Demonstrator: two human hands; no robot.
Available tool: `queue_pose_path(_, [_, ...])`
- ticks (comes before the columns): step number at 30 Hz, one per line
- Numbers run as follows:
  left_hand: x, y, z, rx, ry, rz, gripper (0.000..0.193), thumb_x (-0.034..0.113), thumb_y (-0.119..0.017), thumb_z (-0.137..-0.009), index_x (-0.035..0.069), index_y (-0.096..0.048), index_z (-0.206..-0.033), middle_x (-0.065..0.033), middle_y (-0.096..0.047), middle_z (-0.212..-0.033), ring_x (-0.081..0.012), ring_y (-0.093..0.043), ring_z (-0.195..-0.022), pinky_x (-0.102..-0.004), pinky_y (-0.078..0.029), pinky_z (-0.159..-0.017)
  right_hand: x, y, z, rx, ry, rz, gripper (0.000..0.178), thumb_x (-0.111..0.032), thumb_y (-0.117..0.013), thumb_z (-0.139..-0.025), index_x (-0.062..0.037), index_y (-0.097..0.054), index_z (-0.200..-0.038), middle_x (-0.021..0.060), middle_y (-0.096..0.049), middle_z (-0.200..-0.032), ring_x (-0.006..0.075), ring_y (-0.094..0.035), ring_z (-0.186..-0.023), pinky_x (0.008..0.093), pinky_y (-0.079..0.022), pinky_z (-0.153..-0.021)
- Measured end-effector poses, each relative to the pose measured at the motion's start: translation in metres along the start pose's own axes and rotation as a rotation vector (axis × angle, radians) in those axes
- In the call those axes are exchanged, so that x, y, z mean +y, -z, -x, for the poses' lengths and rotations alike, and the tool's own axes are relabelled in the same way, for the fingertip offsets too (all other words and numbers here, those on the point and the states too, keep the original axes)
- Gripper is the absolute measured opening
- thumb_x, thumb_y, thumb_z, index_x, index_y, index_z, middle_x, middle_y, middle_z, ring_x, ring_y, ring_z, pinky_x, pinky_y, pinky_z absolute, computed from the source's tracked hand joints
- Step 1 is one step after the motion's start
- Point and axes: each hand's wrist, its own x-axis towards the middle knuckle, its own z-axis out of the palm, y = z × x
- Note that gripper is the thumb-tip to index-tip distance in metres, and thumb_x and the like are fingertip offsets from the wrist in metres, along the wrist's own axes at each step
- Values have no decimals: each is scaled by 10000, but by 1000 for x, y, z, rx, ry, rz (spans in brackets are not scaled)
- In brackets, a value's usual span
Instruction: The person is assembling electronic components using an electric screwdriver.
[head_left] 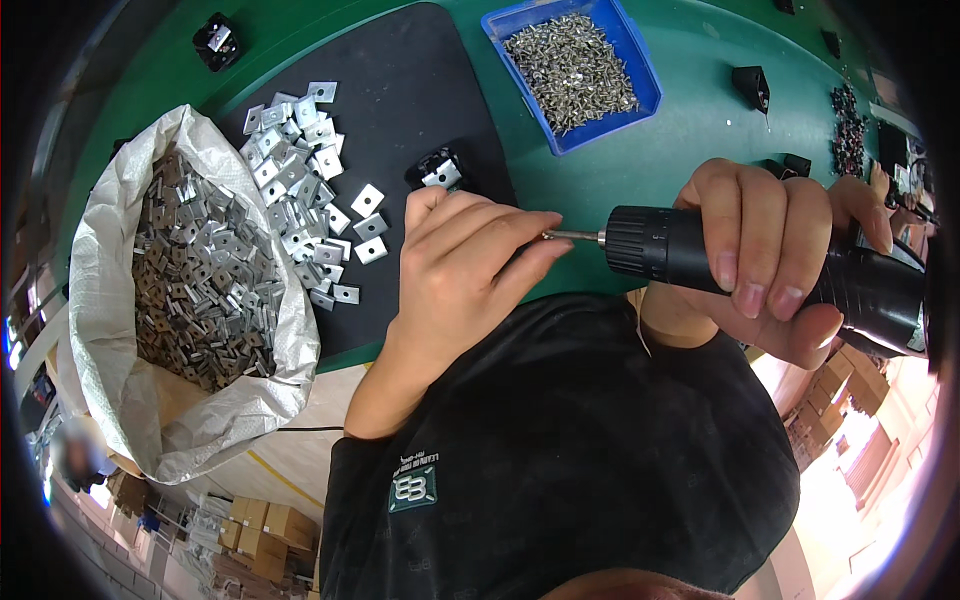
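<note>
My right hand (765,240) is wrapped around a black electric screwdriver (660,243), held level with its bit (582,237) pointing left. At the bit's tip, my left hand (460,265) pinches a small silver screw (549,236) between thumb and forefinger, most of it hidden by the fingers. Just beyond the left knuckles, a black part with a silver plate (442,174) in it lies on the dark mat (415,75). Left of that hand, loose square metal plates (300,170), each with a hole, are heaped on the mat.
A white woven sack (100,330) full of metal plates stands at the left. The blue bin (558,143) of screws sits at the far middle of the green table (690,110). Black parts (750,88) lie far right, another (216,42) far left. Cardboard boxes (265,540) stand below.
</note>
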Motion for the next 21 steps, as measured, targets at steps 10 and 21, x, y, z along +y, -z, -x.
queue_pose_path(10, [-6, 4, 0, 78, -76, 8, 193, 132, -801, -628, 73, -700, -781, 8, -662, -724, -137, -587, -664, -285, -332, -660, 5, 1, -3, -58, -24, -28, 505, -169, -697, -825, -149, -451, -1266, -28, -578, -778, 93, -573, -693, 238, -456, -682])
queue_pose_path(21, [-3, 23, -1, 56, -50, -243, 430, 316, -797, -606, 60, -697, -938, -12, -658, -904, -170, -582, -813, -318, -322, -773, 19, -8, -7, -125, -125, 48, 552, -227, -663, -884, -202, -375, -1354, -35, -548, -804, 97, -548, -738, 259, -405, -718])
